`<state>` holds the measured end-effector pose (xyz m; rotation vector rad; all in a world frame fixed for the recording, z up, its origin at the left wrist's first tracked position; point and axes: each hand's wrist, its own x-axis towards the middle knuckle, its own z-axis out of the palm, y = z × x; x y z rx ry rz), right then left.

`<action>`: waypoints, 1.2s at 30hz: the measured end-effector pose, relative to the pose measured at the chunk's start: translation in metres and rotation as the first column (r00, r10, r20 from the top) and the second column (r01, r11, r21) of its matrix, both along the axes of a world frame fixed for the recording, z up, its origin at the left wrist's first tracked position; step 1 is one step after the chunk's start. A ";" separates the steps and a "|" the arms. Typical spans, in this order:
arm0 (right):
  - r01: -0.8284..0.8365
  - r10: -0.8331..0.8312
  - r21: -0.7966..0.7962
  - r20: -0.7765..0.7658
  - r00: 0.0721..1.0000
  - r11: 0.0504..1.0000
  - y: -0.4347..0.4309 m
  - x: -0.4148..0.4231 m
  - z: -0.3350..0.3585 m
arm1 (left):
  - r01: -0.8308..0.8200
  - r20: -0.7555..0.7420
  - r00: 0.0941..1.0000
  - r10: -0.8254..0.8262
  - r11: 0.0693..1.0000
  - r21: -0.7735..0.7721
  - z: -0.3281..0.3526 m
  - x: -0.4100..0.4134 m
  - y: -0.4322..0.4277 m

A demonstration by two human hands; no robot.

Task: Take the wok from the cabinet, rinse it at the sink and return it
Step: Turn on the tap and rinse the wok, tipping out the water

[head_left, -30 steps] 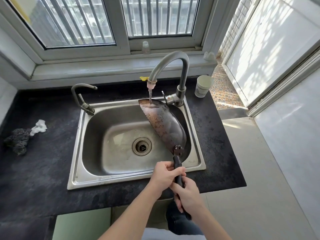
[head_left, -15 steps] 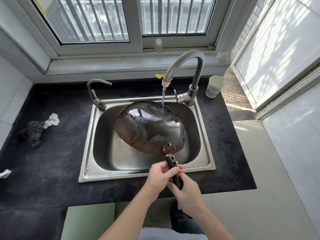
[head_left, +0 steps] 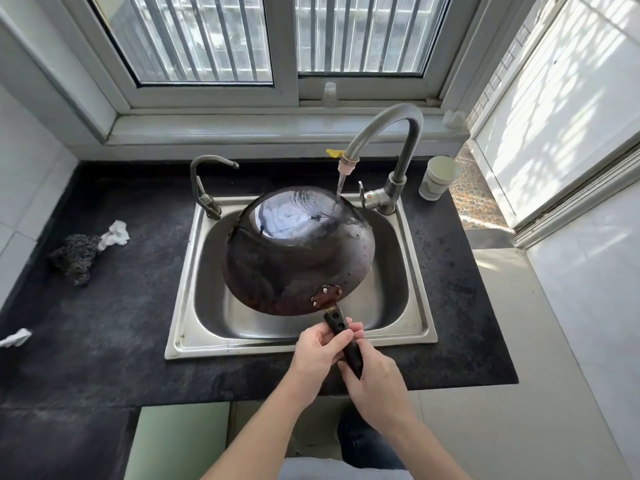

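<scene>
Head view is showing the wok (head_left: 299, 252) being held over the sink (head_left: 414, 336), turned bottom-up so its dark rounded underside is facing the camera. Water is running from the tall faucet (head_left: 388, 131) and landing on the far upper edge of that underside, then sheeting down toward the basin. Both hands are gripping the black handle (head_left: 343, 336), which is pointing back toward the person: the left hand (head_left: 317, 351) is wrapping around it from the left, nearer the wok, and the right hand (head_left: 375, 382) is closing on the end of the handle just behind, the two hands touching each other. Both forearms are reaching forward and converging at the front rim of the sink, wrists slightly bent.

To rinse well here, I judge the wok should be rolled slowly by the handle so the stream is sweeping the whole underside, not just the far edge, while keeping it low inside the basin so runoff is not splashing onto the dark counter (head_left: 114, 306). A firm two-handed grip matters, since a wet handle with a heavy pan out front is likely to twist. A paper cup (head_left: 438, 176) is standing right of the faucet and a scrubber (head_left: 74, 252) is lying well to the left, both clear of the wok.
</scene>
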<state>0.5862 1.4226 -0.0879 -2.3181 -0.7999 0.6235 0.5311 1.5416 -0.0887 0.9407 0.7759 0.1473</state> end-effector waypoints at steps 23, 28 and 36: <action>-0.156 0.152 0.056 0.058 0.987 0.986 0.034 0.079 -0.006 | -0.121 -0.082 0.988 0.128 0.988 0.091 0.014 0.066 0.024; -0.182 0.177 0.079 0.067 0.982 0.980 0.042 0.097 -0.007 | -0.172 -0.049 0.983 0.176 0.983 0.068 0.014 0.081 0.032; -0.207 0.205 0.125 0.026 0.978 0.970 0.050 0.120 -0.004 | -0.224 -0.027 0.973 0.228 0.969 0.104 0.015 0.101 0.038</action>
